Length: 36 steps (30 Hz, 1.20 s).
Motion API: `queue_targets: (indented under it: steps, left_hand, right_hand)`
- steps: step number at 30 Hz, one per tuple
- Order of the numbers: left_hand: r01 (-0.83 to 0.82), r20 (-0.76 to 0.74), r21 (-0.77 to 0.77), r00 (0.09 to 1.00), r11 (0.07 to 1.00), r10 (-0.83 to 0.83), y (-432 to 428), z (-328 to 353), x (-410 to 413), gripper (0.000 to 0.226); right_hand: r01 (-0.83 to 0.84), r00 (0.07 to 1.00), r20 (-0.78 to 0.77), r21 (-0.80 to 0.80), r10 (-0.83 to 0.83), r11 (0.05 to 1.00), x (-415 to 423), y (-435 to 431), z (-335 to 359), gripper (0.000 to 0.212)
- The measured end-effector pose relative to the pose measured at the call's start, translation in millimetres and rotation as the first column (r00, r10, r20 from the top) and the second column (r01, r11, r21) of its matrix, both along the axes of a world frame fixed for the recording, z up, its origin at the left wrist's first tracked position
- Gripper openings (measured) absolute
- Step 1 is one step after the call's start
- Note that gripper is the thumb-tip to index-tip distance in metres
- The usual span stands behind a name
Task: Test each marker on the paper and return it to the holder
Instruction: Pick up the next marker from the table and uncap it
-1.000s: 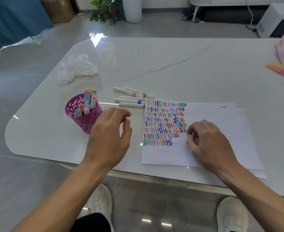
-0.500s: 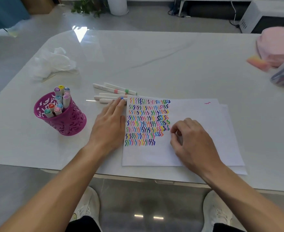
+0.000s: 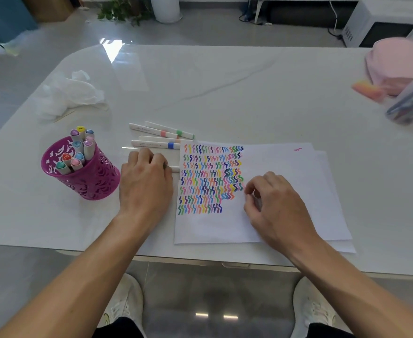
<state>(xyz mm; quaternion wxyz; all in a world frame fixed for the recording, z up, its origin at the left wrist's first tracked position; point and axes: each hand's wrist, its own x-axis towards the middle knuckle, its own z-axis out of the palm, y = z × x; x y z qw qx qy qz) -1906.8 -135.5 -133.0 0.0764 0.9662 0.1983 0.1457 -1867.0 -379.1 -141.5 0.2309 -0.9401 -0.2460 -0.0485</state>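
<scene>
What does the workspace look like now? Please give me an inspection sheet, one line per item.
Surface: white glossy table.
Job's things: purple holder with standing markers; four loose markers lying beside the paper, which bears coloured test squiggles.
Clutter: crumpled tissue far left; pink object, orange block and clear pouch far right.
Hands: left hand curls over a fifth marker at the paper's left edge; right hand rests curled on the paper, contents unclear.
Cables: cables on the floor beyond the table.
Surroundings: plant, white appliance.
</scene>
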Motion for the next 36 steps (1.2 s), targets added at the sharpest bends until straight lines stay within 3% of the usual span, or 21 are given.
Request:
queue_targets:
  steps: [13,19,24,27,30,34,36]
  left_hand:
    - [-0.031,-0.056,-0.013,0.998,0.999,0.03,0.6,9.3,-8.7,0.005]
    - [-0.034,0.041,-0.07,0.998,0.997,0.037,-3.2,22.1,-13.2,0.006]
    - [0.142,0.222,-0.246,0.971,0.959,-0.087,-22.0,39.3,-13.3,0.007]
    - [0.256,0.324,-0.38,0.937,0.889,-0.131,-33.8,49.9,-14.1,0.007]
    - [0.33,0.368,-0.589,0.922,0.738,-0.119,-44.4,54.4,-14.2,0.01]
    - [0.327,0.313,-0.767,0.942,0.551,-0.124,-54.9,52.0,-14.7,0.016]
    - [0.31,0.275,-0.82,0.95,0.48,-0.145,-58.5,49.2,-16.3,0.015]
  right_hand:
    - [0.029,1.0,-0.008,-0.002,-0.029,1.0,0.0,1.6,0.4,0.004]
    - [0.025,0.999,-0.023,-0.008,-0.025,1.0,0.1,1.6,1.7,0.003]
    - [0.019,1.0,-0.015,0.006,-0.019,1.0,-0.6,1.3,5.2,0.004]
    - [-0.022,1.0,0.013,0.068,0.022,0.997,-1.2,2.3,10.1,0.006]
    - [-0.086,0.996,0.001,0.147,0.087,0.985,-2.5,4.4,15.2,0.018]
    - [-0.147,0.987,-0.034,0.218,0.158,0.965,-6.9,7.7,18.8,0.044]
    - [-0.145,0.985,-0.055,0.258,0.165,0.955,-9.1,8.4,20.8,0.046]
